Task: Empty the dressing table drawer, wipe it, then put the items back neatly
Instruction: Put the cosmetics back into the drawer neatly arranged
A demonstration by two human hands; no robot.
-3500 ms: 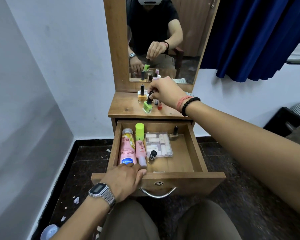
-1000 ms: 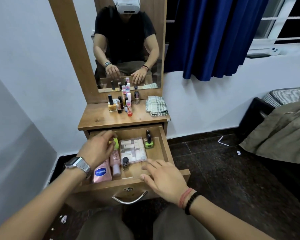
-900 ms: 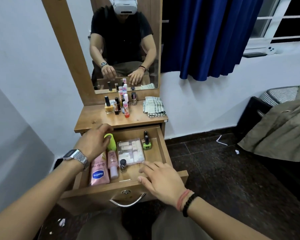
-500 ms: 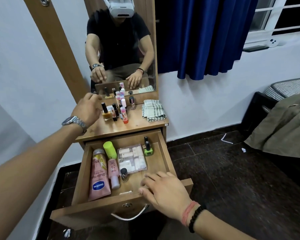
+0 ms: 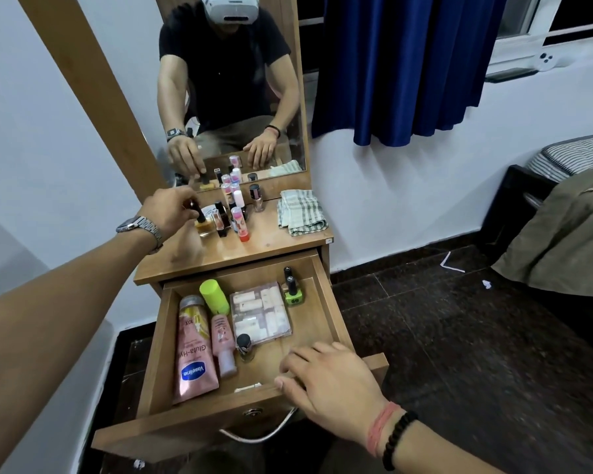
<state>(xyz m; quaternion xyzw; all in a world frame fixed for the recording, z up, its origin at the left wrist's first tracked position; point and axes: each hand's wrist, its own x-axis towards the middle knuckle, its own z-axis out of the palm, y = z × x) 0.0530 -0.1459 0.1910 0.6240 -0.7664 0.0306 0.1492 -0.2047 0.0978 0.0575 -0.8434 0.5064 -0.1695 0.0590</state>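
the drawer [image 5: 326, 313] contains one pink vaseline tube [image 5: 193, 350], one pink bottle with a green cap [image 5: 220, 323], one clear plastic case [image 5: 261, 314], one small dark-capped bottle [image 5: 244, 347] and two nail polish bottles: one green nail polish bottle [image 5: 293, 293] and one darker bottle behind it [image 5: 287, 273]. the tabletop [image 5: 271, 241] carries one folded checked cloth [image 5: 300, 212], one amber bottle with a black cap [image 5: 203, 223] and a cluster of small bottles [image 5: 235, 213] too tightly packed for an exact count. two hands are visible: one left hand [image 5: 172, 212] and one right hand [image 5: 332, 384].
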